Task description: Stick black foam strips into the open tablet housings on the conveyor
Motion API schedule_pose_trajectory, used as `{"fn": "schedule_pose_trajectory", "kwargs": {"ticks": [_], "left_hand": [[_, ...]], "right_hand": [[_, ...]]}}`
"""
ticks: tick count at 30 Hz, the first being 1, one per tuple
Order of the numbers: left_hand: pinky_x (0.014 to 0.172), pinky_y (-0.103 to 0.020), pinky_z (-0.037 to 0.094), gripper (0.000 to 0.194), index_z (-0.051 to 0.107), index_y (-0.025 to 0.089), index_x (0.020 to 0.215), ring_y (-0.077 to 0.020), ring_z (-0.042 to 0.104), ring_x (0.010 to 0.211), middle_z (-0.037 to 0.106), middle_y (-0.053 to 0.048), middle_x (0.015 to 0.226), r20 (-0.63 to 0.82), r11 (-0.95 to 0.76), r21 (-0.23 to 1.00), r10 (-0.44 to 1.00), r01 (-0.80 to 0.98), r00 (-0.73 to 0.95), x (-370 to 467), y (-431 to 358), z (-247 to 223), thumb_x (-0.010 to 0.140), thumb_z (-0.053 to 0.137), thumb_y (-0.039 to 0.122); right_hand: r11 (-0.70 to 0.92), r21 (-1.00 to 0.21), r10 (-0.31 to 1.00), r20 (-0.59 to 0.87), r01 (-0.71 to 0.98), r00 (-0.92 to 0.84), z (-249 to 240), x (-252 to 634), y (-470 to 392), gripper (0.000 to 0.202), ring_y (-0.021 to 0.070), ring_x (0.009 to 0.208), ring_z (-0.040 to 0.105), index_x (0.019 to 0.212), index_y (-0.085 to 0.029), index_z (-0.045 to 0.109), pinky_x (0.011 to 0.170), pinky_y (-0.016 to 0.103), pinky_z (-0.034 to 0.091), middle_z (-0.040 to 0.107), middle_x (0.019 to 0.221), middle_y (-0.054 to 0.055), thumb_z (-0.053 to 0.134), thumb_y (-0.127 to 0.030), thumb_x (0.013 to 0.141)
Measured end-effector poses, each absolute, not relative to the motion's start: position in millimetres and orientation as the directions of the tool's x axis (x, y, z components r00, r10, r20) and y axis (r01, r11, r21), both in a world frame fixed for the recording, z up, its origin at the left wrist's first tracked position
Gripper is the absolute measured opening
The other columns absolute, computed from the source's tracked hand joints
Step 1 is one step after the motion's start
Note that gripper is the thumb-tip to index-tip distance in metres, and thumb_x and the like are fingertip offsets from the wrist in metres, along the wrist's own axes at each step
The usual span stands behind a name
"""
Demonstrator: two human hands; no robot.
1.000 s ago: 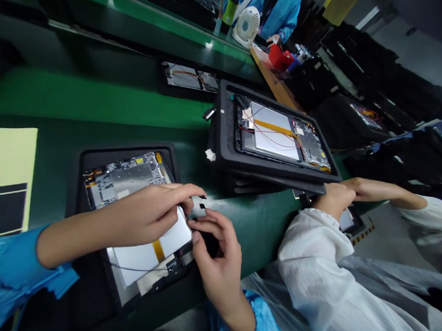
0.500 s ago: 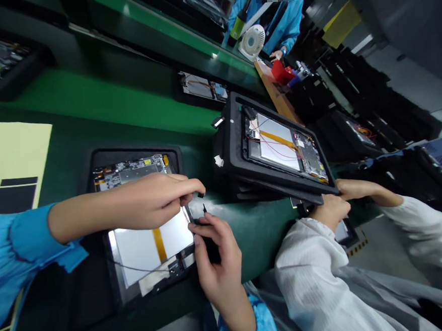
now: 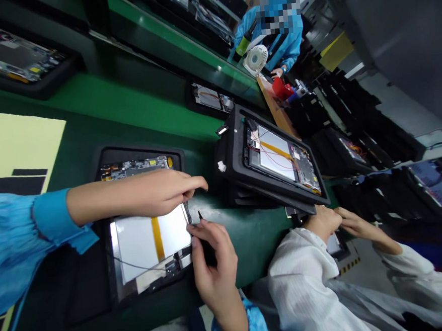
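Note:
An opened tablet [image 3: 135, 242] lies on the bench at lower left, with a silver battery, an orange flex strip [image 3: 157, 238], a thin black wire and a circuit board [image 3: 141, 164] at its far end. My left hand [image 3: 162, 192] reaches across it, fingers curled and pinched beyond the tablet's right edge; what they hold is hidden. My right hand [image 3: 217, 256] is closed at the tablet's right edge, thumb and fingertips together there. A thin black pointed tool [image 3: 199, 215] sticks up from behind its fingers; the rest is covered.
Just right stands a stack of black foam trays [image 3: 226, 185], an opened tablet [image 3: 276, 151] on top. Beyond it, a co-worker's hands [image 3: 325, 222] in white sleeves work. Another tablet [image 3: 20, 53] lies far left, near yellow sheets [image 3: 18, 142]. A person, small fan [image 3: 256, 58] and red bin [image 3: 281, 88] are behind.
The view has shifted slightly. The dark piece seen at my left fingertips no longer shows. My right hand stays at the tablet's edge. The co-worker's hands have shifted a little.

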State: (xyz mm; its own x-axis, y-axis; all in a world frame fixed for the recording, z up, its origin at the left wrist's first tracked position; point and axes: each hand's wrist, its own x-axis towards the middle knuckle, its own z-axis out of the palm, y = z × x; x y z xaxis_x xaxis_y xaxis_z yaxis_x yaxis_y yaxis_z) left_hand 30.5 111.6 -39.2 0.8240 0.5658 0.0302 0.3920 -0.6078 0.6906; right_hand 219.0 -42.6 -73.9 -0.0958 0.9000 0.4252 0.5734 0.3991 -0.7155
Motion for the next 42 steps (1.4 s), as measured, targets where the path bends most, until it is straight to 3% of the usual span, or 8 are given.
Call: {"fn": "schedule_pose_trajectory", "kwargs": {"ticks": [6,9,12,15,17,28,42], "left_hand": [[0.063,-0.027,0.038,0.034,0.060,0.019,0.115,-0.0193,0.061,0.073,0.065,-0.003,0.080,0.081,-0.619,0.689,0.582,0.377,0.809,31,110,-43,0.087,0.040,0.016],[0.063,-0.026,0.037,0.034,0.058,0.019,0.114,-0.0180,0.060,0.071,0.064,-0.002,0.080,0.118,-0.606,0.714,0.597,0.350,0.794,30,109,-48,0.087,0.040,0.014],[0.063,-0.025,0.036,0.035,0.056,0.019,0.116,-0.0165,0.059,0.070,0.064,0.000,0.078,0.150,-0.588,0.747,0.605,0.312,0.782,30,109,-52,0.085,0.041,0.012],[0.061,-0.024,0.035,0.037,0.054,0.018,0.118,-0.0151,0.058,0.067,0.062,0.001,0.075,0.168,-0.578,0.763,0.611,0.290,0.774,29,110,-54,0.084,0.041,0.011],[0.060,-0.024,0.034,0.039,0.054,0.018,0.118,-0.0146,0.058,0.066,0.062,0.002,0.073,0.159,-0.563,0.772,0.620,0.295,0.768,29,110,-54,0.082,0.041,0.010],[0.061,-0.021,0.037,0.048,0.056,0.017,0.125,-0.0128,0.061,0.069,0.067,0.003,0.078,0.055,-0.460,0.823,0.650,0.334,0.758,32,110,-44,0.080,0.044,0.008],[0.060,-0.022,0.037,0.050,0.057,0.016,0.126,-0.0138,0.061,0.068,0.065,0.003,0.076,0.052,-0.427,0.848,0.656,0.313,0.753,34,111,-44,0.077,0.044,0.012]], "right_hand": [[0.360,-0.769,0.930,0.337,0.528,-0.144,-62,228,-33,0.053,0.0205,0.107,0.070,0.141,-0.030,0.052,0.100,0.038,0.053,0.079,0.107,0.003,0.061,-0.008,0.094],[0.282,-0.844,0.959,0.247,0.456,-0.137,-43,234,-19,0.033,0.0178,0.093,0.070,0.125,-0.027,0.063,0.092,0.033,0.053,0.077,0.093,0.001,0.065,-0.016,0.094],[0.094,-0.936,0.981,0.030,0.338,-0.190,-25,238,2,0.013,0.0125,0.066,0.059,0.103,-0.021,0.070,0.070,0.026,0.049,0.065,0.071,-0.002,0.070,-0.028,0.092],[-0.119,-0.949,0.916,-0.219,0.293,-0.337,-20,238,22,0.023,0.0092,0.054,0.047,0.095,-0.018,0.067,0.058,0.023,0.040,0.055,0.062,-0.006,0.074,-0.039,0.087],[-0.171,-0.933,0.884,-0.288,0.318,-0.369,-24,237,32,0.028,0.0082,0.052,0.043,0.094,-0.018,0.065,0.056,0.023,0.035,0.051,0.060,-0.007,0.074,-0.043,0.085],[-0.078,-0.936,0.922,-0.199,0.344,-0.332,-44,229,42,0.021,0.0070,0.052,0.031,0.092,-0.018,0.062,0.052,0.022,0.025,0.038,0.057,-0.010,0.069,-0.037,0.087],[-0.038,-0.904,0.981,-0.114,0.425,-0.154,-54,219,35,0.018,0.0085,0.054,0.040,0.092,-0.018,0.067,0.054,0.021,0.030,0.045,0.058,-0.008,0.068,-0.034,0.087]]}}
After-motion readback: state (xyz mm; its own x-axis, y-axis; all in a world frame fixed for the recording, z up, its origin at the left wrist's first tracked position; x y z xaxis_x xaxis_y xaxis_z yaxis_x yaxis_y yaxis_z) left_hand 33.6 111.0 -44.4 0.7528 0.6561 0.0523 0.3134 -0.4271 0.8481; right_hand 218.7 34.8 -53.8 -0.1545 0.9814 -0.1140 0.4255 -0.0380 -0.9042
